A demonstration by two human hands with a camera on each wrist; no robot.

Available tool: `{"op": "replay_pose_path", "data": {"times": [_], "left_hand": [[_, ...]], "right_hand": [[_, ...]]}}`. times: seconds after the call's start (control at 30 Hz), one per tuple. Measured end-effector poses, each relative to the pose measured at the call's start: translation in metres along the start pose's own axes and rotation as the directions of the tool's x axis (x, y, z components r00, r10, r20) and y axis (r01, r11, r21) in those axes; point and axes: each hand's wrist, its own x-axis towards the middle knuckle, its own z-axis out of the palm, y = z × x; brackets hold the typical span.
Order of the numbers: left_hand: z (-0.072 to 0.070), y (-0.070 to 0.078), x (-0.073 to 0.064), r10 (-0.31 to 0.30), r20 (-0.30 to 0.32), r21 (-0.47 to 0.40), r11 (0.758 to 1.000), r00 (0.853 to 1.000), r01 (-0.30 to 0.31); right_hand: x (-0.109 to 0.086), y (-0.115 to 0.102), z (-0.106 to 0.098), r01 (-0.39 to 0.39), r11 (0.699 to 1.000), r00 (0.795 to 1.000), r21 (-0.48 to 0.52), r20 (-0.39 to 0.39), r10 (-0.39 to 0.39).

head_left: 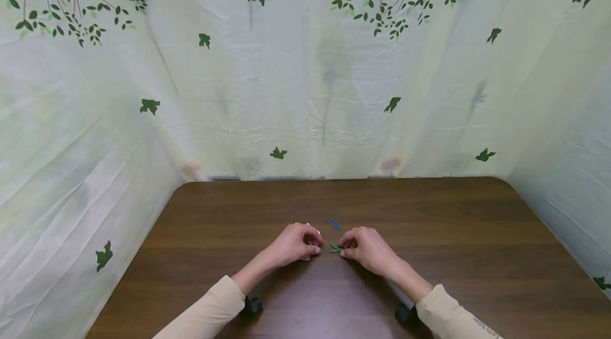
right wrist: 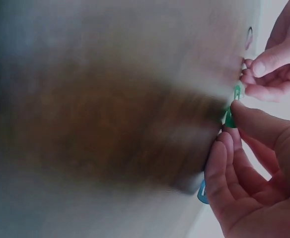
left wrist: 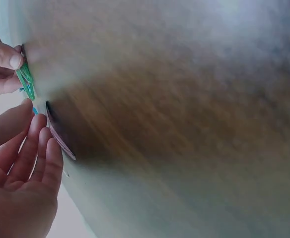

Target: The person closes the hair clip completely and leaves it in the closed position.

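Pinching the green clip [head_left: 335, 247] near one end, the right hand [head_left: 369, 250] holds it between the two hands, its forked end toward the left hand [head_left: 293, 243], whose fingers curve loosely with nothing visible between them. So small a grip could let the clip twist or spring away if squeezed off-centre. The blue clip [head_left: 332, 223] on the table [head_left: 334, 302] lies near the right fingertips and might get nudged; the pinkish flat piece [left wrist: 63, 141] beside the left fingers could be knocked too.

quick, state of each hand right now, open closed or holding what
Left hand: open, nothing visibly held.
Right hand: closed, pinching a green hair clip.
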Motion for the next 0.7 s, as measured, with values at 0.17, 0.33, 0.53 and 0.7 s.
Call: {"op": "replay_pose_path", "data": {"times": [0.17,0.33,0.53,0.7], "left_hand": [[-0.0011,0.0001,-0.0001,-0.018,0.004,-0.010,1.000,1.000,0.018],[-0.0012,0.0016,-0.0006,-0.045,0.010,-0.021,0.999,0.999,0.045],[-0.0017,0.0017,-0.0013,-0.047,0.013,-0.029,0.998,0.999,0.047],[-0.0029,0.0023,-0.0026,-0.057,0.018,-0.067,0.996,0.998,0.058]], "right_hand": [[0.0042,0.0009,0.0005,0.015,1.000,1.000,-0.019,-0.009,-0.015],[0.0071,0.0016,-0.0003,0.010,1.000,1.000,-0.013,0.002,-0.010],[0.0077,0.0014,-0.0010,0.009,1.000,1.000,-0.017,0.012,-0.009],[0.0070,-0.0005,-0.0024,0.005,1.000,1.000,-0.007,0.015,-0.005]]}}
